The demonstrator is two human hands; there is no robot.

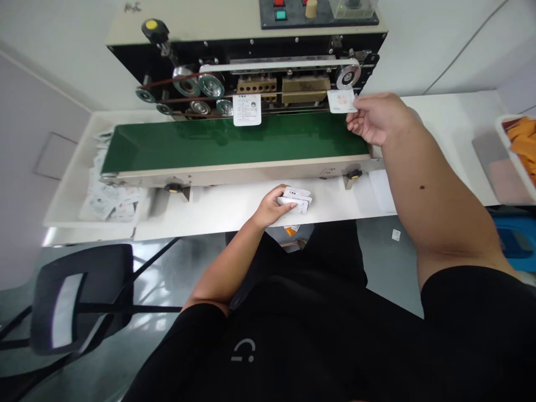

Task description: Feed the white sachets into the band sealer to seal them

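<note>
My right hand point(379, 117) pinches a small white packet point(341, 101) at the right end of the sealing machine point(251, 56), its top edge at the feed slot beside the roller. A second white packet point(247, 109) hangs in the sealer's band midway along, above the green conveyor belt point(234, 142). My left hand point(274, 206) rests on the white table's front edge, fingers closed round a small stack of white packets point(297, 199).
A white tray point(71, 195) at the belt's left end holds several sealed packets. A bin with orange items point(521, 151) sits at the far right. A black chair point(79, 296) stands at lower left. A loose packet point(396, 235) lies on the floor.
</note>
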